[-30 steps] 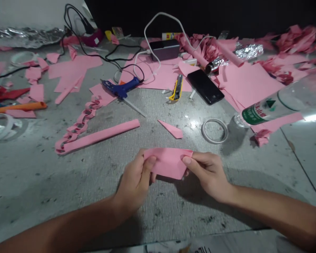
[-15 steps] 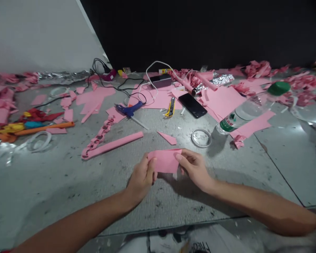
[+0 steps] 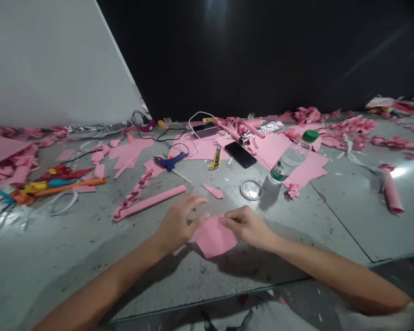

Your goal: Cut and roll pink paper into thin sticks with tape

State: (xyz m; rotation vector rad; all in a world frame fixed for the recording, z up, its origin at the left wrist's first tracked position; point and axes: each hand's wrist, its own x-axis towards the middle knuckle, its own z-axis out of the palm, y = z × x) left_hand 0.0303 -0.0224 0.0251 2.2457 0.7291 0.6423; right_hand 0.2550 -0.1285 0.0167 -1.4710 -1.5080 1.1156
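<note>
A small piece of pink paper hangs tilted above the grey table, near its front edge. My right hand pinches its upper right edge between thumb and fingers. At the paper's upper left is my left hand, its fingers apart and the thumb close to the paper's edge. Beyond the hands lie a pointed pink paper scrap and a roll of clear tape. A long pink paper tube with a twisted paper strip rests behind my left hand.
A blue glue gun, a yellow cutter and a black phone lie farther back. A water bottle with a green cap stands right of them. Pink scraps and cables line the wall; an orange stick lies at the left.
My left hand has loosened its grip and spread its fingers. The pink paper has turned from level to tilted and hangs from my right hand. The camera view has shifted.
</note>
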